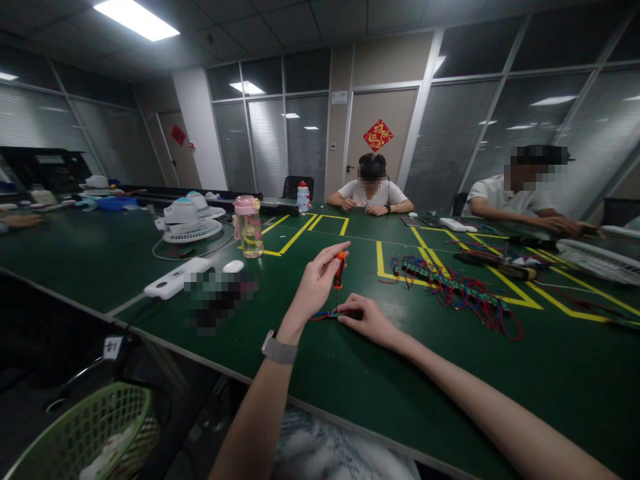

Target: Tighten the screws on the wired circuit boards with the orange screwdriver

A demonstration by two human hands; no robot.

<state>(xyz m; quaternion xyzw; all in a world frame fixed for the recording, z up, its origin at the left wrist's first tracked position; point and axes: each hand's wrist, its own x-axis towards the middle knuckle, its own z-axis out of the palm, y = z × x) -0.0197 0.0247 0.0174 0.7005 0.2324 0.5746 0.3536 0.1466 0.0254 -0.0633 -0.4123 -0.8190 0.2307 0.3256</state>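
My left hand [315, 283], with a grey watch on its wrist, is closed round a small orange-handled screwdriver [340, 269] held upright, tip down. The tip meets a small part with red and blue wires [327, 315] lying on the green table [350, 387]. My right hand [367, 319] lies on the table with fingers pressed on that part, holding it down. Both hands are near the table's front middle.
A pile of red and blue wired strips [457, 287] lies to the right inside yellow tape lines. A pink-capped bottle [249, 227], white fans [187, 221], a white power strip [173, 280] stand left. Two people sit at the far side. A green basket [95, 433] is below left.
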